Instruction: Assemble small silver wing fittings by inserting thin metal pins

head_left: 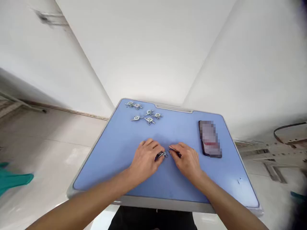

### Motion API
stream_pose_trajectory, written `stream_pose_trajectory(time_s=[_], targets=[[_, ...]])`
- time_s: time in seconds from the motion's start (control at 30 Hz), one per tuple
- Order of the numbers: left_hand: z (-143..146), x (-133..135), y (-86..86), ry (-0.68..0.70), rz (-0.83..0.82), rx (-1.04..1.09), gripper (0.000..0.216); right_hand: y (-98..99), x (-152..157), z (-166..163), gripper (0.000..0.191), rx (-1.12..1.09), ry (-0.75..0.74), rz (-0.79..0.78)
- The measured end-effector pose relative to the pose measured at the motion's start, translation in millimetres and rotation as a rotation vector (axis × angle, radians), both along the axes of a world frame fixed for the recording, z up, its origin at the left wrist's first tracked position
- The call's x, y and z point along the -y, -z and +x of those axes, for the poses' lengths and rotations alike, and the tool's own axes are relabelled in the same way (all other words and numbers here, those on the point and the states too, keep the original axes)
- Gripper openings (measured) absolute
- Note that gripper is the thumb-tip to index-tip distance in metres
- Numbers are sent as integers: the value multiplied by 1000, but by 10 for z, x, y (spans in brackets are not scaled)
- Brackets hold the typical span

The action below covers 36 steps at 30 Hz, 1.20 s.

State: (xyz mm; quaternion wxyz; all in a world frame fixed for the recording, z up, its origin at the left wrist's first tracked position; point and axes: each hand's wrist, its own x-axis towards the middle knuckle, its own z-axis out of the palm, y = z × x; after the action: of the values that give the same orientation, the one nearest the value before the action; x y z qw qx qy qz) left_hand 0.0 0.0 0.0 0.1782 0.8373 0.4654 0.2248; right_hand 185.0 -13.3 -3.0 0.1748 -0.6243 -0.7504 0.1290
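At the middle of the blue tabletop [107, 159], my left hand [146, 156] pinches a small silvery metal part [163, 154] with a round opening, between thumb and forefinger. The fingers hide much of that part. Just to its right, my right hand [188, 159] is closed on a thin, dark-and-silver piece [174, 150]. Its tip points left toward the metal part, and a narrow gap seems to lie between the two. What exactly the thin piece is, I cannot make out.
Several similar metal parts with thin arms lie farther back, one of them a silvery part [149, 120]. A phone [211, 139] rests at the right. Tiny dark bits [238, 181] are near the right front corner. A white wall [148, 57] rises behind the table.
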Motion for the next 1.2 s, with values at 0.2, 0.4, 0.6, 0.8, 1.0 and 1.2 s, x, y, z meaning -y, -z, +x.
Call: stream_pose_trajectory(time_s=[0.2,0.4,0.6,0.8,1.0,1.2], targets=[[4,-47,-3,-5,-38,33,1,-8,-60,-29,15,20,-16,-4],[19,-40,-16,-9,-43,34,5,-6,69,-35,10,-69,-22,30],[17,-31,-8,-28,-42,69,8,38,128,-62,15,-103,-115,94],[24,-17,28,-47,-31,89,12,127,137,-92,19,-156,-187,194],[8,3,67,-17,-2,92,17,105,133,-99,19,-175,-244,229],[1,27,69,1,33,58,21,78,136,-99,16,-152,-307,265]])
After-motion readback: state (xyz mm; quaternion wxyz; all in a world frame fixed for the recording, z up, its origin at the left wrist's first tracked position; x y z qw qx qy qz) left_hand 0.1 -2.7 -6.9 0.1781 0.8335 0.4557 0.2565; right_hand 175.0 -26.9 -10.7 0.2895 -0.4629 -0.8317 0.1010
